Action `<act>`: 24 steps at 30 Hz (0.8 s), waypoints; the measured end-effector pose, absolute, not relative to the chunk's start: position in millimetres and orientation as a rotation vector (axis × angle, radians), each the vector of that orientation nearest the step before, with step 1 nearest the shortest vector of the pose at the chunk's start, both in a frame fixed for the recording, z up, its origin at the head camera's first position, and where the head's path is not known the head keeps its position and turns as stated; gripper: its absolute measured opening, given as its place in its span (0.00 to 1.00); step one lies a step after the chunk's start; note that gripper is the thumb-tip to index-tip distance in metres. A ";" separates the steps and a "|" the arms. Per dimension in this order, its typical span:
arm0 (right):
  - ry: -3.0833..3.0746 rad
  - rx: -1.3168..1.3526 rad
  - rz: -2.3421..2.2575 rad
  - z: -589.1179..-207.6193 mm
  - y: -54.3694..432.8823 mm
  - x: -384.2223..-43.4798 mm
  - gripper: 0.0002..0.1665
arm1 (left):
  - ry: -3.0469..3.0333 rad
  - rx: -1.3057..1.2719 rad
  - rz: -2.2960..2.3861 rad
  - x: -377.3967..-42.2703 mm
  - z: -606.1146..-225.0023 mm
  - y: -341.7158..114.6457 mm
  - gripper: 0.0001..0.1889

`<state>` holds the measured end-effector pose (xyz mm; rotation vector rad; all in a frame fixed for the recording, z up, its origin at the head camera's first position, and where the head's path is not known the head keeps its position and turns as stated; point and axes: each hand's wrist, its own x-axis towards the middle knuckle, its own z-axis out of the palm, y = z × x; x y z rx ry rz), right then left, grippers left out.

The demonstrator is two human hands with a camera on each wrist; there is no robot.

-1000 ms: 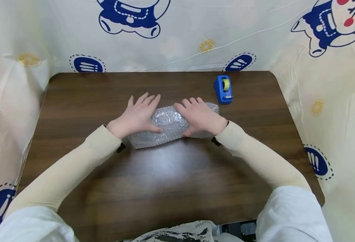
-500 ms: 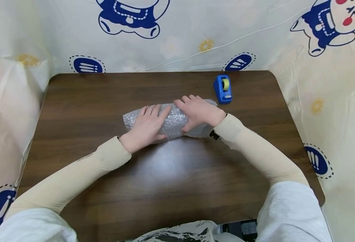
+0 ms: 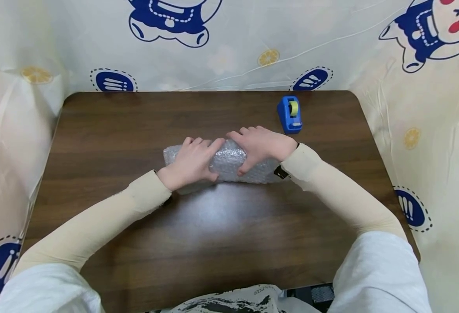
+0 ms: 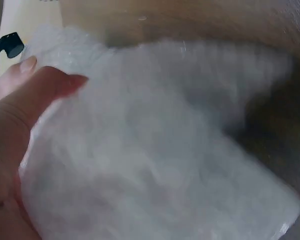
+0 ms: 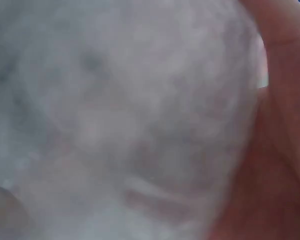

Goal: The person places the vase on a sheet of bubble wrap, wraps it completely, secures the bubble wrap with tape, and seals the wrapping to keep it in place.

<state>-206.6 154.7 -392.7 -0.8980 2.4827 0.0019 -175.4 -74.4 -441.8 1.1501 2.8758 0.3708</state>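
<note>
A bundle of clear bubble wrap (image 3: 229, 163) lies crosswise on the brown table, between and under both hands. My left hand (image 3: 192, 163) grips its left part, thumb on the near side and fingers over the top toward the far side. On the right part my right hand (image 3: 262, 145) holds it the same way. In the left wrist view the bubble wrap (image 4: 140, 140) fills most of the picture, with a loose edge sticking out at the right. The right wrist view shows blurred bubble wrap (image 5: 115, 100) against the palm. What is inside the wrap cannot be made out.
A blue tape dispenser (image 3: 290, 115) with a yellowish roll stands behind the right hand, near the far edge of the wooden table (image 3: 214, 243). A pale printed curtain (image 3: 229, 43) hangs round the back and sides.
My left hand, earlier spread at the bundle's left part, has moved in and gripped it. The bundle has turned, and its near edge now runs straighter. The right hand has stayed nearly in place.
</note>
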 end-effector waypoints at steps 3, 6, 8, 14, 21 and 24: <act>2.521 -0.907 0.048 -384.9 155.7 -192.2 0.65 | 2.739 1.073 0.461 -181.7 -440.9 -77.6 0.50; 2.549 -0.953 0.076 -379.8 157.4 -179.0 0.63 | 2.585 0.971 0.545 -189.2 -437.8 -83.1 0.48; 2.545 -0.990 0.071 -377.8 159.0 -173.6 0.61 | 2.493 0.933 0.581 -193.7 -435.6 -86.5 0.48; 2.552 -1.046 -0.008 -379.0 164.6 -168.5 0.57 | 2.326 0.940 0.612 -208.1 -432.8 -88.7 0.49; 2.657 -1.158 0.020 -387.4 163.3 -158.6 0.67 | 2.378 0.919 0.549 -219.9 -428.0 -94.1 0.56; 2.694 -1.153 0.037 -395.3 163.3 -157.9 0.73 | 2.473 0.916 0.510 -221.3 -424.0 -97.8 0.60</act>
